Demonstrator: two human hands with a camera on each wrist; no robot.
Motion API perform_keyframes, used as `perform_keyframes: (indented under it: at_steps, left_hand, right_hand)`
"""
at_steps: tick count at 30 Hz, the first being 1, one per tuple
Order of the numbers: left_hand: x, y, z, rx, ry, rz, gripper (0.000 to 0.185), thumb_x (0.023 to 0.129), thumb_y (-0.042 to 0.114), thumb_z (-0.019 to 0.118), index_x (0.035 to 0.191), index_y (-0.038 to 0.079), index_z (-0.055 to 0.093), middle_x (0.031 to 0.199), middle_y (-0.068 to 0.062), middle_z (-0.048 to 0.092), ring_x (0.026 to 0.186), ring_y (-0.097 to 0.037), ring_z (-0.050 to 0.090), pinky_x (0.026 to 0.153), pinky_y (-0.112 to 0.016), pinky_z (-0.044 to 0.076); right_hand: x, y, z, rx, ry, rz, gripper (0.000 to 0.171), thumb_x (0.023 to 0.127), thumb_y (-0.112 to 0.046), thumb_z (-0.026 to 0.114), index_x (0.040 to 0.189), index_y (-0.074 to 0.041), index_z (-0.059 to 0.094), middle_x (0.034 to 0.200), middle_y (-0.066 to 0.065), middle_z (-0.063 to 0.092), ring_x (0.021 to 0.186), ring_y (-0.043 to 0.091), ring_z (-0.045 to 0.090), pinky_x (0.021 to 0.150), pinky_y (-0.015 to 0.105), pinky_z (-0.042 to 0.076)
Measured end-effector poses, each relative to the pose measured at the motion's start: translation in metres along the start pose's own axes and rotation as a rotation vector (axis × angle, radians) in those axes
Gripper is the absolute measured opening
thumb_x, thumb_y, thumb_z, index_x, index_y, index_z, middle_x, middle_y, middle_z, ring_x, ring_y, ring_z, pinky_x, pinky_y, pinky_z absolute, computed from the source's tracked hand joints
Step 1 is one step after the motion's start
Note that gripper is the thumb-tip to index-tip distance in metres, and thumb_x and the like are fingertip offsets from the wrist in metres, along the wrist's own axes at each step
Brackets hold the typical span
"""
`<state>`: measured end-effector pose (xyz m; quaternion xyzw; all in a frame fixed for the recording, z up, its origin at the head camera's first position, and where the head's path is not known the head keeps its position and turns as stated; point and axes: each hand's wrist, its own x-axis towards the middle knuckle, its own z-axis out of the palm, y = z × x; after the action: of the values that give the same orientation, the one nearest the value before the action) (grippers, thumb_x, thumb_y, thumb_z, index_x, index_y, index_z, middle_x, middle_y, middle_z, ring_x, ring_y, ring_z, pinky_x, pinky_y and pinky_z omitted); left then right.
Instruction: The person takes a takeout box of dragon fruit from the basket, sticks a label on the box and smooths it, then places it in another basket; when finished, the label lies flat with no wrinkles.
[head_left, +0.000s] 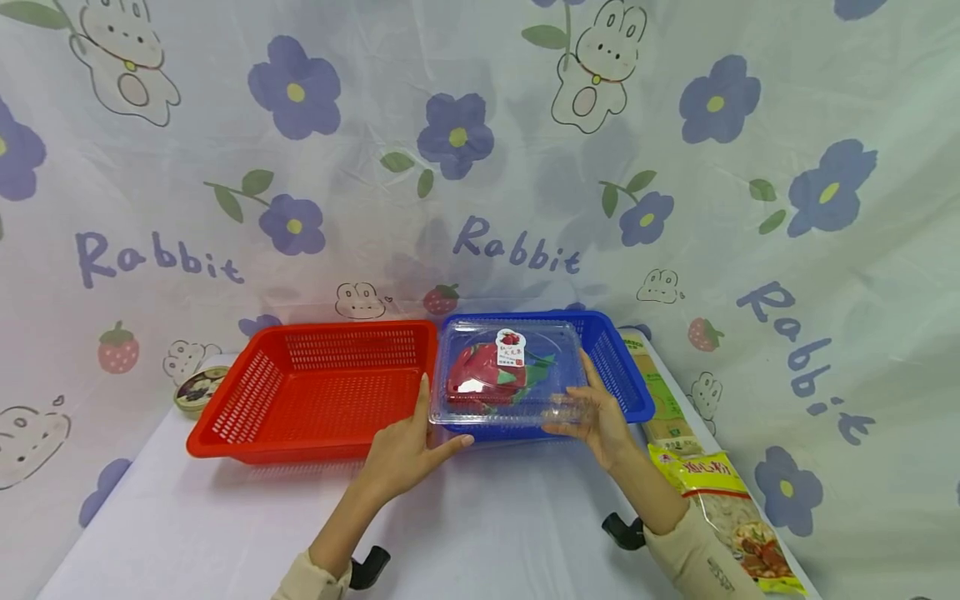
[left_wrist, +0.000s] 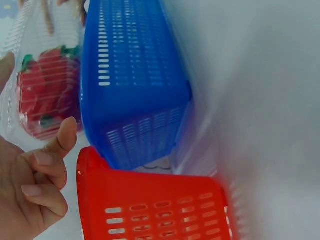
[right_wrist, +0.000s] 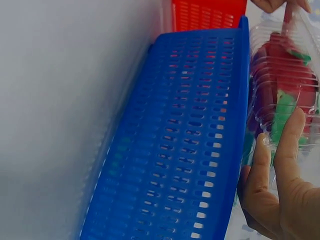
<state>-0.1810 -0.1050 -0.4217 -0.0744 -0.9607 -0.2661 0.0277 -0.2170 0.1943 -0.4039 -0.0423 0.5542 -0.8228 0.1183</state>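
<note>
My left hand (head_left: 408,450): thumb up against the clear box's left end, other fingers curled below it, gripping.
My right hand (head_left: 600,421): fingers wrapped round the right end, holding.
Clear clamshell box (head_left: 506,375): red fruit inside, held over the blue basket (head_left: 622,367), apparently not resting in it.
Risk: thin plastic flexes, the lid may pop or an end slip.
Red basket (head_left: 315,387): beside the blue basket, touching.
Wrist views: show basket undersides; head view shows the label.
</note>
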Motion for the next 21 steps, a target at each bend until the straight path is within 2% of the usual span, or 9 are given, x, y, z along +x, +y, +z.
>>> perform_keyframes:
  at_steps: [9,16,21]
  left_hand:
    - [-0.001,0.002,0.006,0.017,0.024,0.014,0.115,0.081,0.074,0.061,0.161,0.013,0.004,0.061,0.002,0.044,0.052,-0.011,0.041,0.049,-0.024,0.034]
    - [-0.001,0.003,0.011,-0.007,0.010,0.006,0.116,0.081,0.075,0.060,0.161,0.013,0.002,0.060,0.001,0.043,0.053,-0.011,0.041,0.051,-0.025,0.034]
    - [-0.002,0.003,0.014,-0.013,0.032,0.017,0.115,0.081,0.074,0.061,0.161,0.011,0.006,0.059,0.001,0.043,0.051,-0.011,0.040,0.049,-0.025,0.033]
  right_hand:
    - [0.003,-0.001,-0.003,0.004,0.009,-0.001,0.079,0.097,-0.006,0.040,0.160,-0.035,0.002,0.164,0.004,-0.019,0.146,0.048,0.021,0.084,0.053,0.057]
    - [0.006,0.000,-0.004,0.006,0.021,0.000,0.079,0.097,-0.007,0.041,0.160,-0.037,0.002,0.165,0.006,-0.016,0.143,0.048,0.027,0.084,0.053,0.057]
    - [0.006,0.000,-0.005,0.003,0.030,0.000,0.079,0.097,-0.007,0.041,0.159,-0.038,0.003,0.165,0.005,-0.016,0.142,0.048,0.030,0.084,0.053,0.057]
